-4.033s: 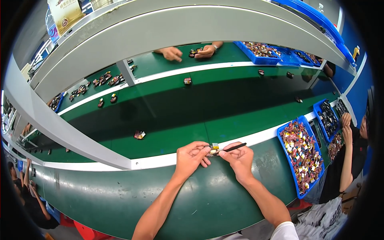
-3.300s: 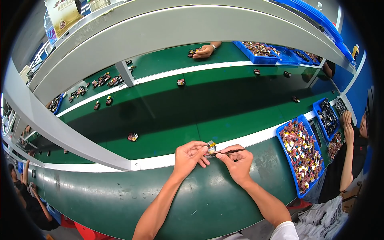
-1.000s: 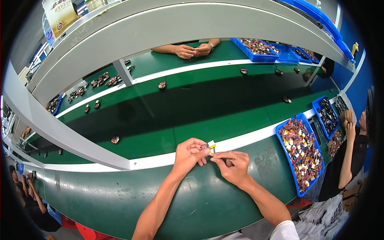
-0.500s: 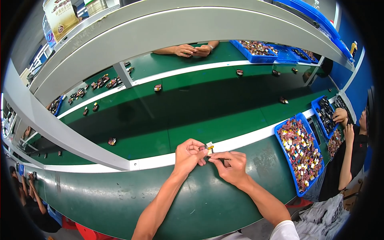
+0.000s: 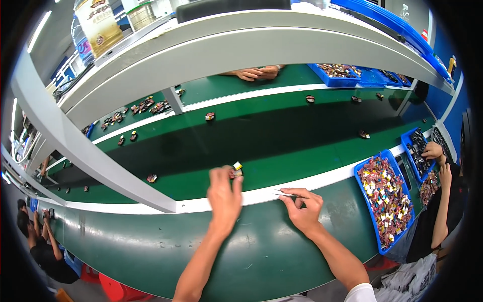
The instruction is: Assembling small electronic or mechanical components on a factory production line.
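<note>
My left hand (image 5: 225, 197) reaches forward over the white strip (image 5: 332, 179) onto the green belt (image 5: 282, 136). Its fingertips pinch a small dark part with a yellow tag (image 5: 236, 169) that sits at belt level. My right hand (image 5: 303, 207) rests on the near green ledge, apart from the left hand. It grips thin metal tweezers (image 5: 285, 194) whose tips point left along the white strip.
A blue tray (image 5: 370, 221) full of small coloured parts lies to my right. Loose parts dot the belt (image 5: 210, 116) (image 5: 151, 177) (image 5: 363, 134). Another person's hands (image 5: 256, 74) work across the belt. A co-worker's hand (image 5: 433, 150) reaches into a further blue tray on the right.
My left hand has moved forward onto the belt with the part, away from my right hand. The right hand has lowered with the tweezers. Loose parts on the belt drifted left.
</note>
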`<state>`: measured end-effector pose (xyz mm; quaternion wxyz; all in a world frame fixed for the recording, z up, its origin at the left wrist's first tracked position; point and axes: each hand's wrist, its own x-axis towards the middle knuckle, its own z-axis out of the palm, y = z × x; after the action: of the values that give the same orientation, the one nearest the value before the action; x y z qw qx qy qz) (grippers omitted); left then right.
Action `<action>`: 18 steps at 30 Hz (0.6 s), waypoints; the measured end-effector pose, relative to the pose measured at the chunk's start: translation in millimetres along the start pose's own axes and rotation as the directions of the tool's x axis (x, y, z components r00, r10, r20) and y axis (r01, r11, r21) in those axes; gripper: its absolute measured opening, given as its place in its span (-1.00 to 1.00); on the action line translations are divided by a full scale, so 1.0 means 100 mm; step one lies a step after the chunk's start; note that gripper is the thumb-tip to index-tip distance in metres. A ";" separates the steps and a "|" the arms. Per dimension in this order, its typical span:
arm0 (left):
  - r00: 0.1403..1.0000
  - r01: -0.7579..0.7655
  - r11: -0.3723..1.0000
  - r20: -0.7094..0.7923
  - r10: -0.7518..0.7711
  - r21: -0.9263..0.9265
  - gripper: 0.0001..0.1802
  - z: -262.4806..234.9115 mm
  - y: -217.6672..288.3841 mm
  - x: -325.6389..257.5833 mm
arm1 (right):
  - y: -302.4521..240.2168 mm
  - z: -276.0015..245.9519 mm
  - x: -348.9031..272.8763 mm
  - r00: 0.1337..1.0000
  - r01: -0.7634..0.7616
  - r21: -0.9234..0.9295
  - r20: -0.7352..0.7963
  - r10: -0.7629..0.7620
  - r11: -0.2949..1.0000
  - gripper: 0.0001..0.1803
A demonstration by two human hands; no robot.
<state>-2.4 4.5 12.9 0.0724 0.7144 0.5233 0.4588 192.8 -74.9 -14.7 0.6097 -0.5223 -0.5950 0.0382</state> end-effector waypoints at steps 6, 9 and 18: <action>0.941 -0.108 0.929 0.264 0.211 -0.354 -0.68 0.26 0.31 -0.51 | 0.03 -0.04 0.00 0.998 -0.053 0.000 0.033 0.053 0.999 -0.85; 0.949 -0.090 0.902 0.237 0.206 -0.423 -0.76 0.24 0.19 -0.53 | -0.06 0.00 -0.04 0.935 -0.334 0.112 0.162 0.315 0.936 -0.87; 0.921 0.137 0.863 0.383 0.069 -0.486 -0.91 0.28 0.15 -0.53 | -0.02 -0.02 -0.07 0.858 -0.511 0.267 0.226 0.462 0.817 -0.83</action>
<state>26.9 -34.7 -25.0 0.3664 0.7373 0.3734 0.4274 191.0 -81.4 -17.4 0.6087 -0.5476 -0.4716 0.3274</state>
